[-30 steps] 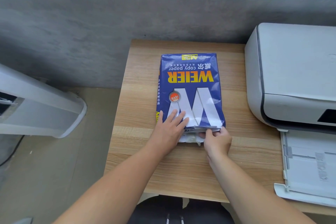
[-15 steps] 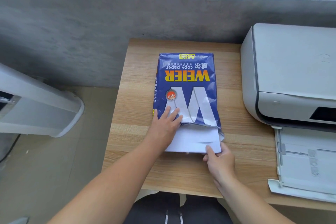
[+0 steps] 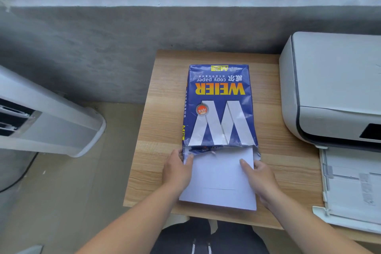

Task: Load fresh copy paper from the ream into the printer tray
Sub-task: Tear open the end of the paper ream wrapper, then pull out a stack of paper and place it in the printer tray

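**Paper stack partly drawn from the ream wrapper, gripped at both side edges.**

The paper stack is held between the left hand and the right hand, each closed on one long edge with the thumb on top and the remaining fingers apparently curled beneath; this two-sided grip is judged to keep the sheets square while they slide clear. The far end of the stack is enclosed by the torn mouth of the blue ream wrapper, just beyond the fingertips, and the near end overhangs the counter edge. The printer and its open tray lie to the right of the right hand, apart from it, with no obstruction visible between. A white appliance stands well to the left, off the counter.
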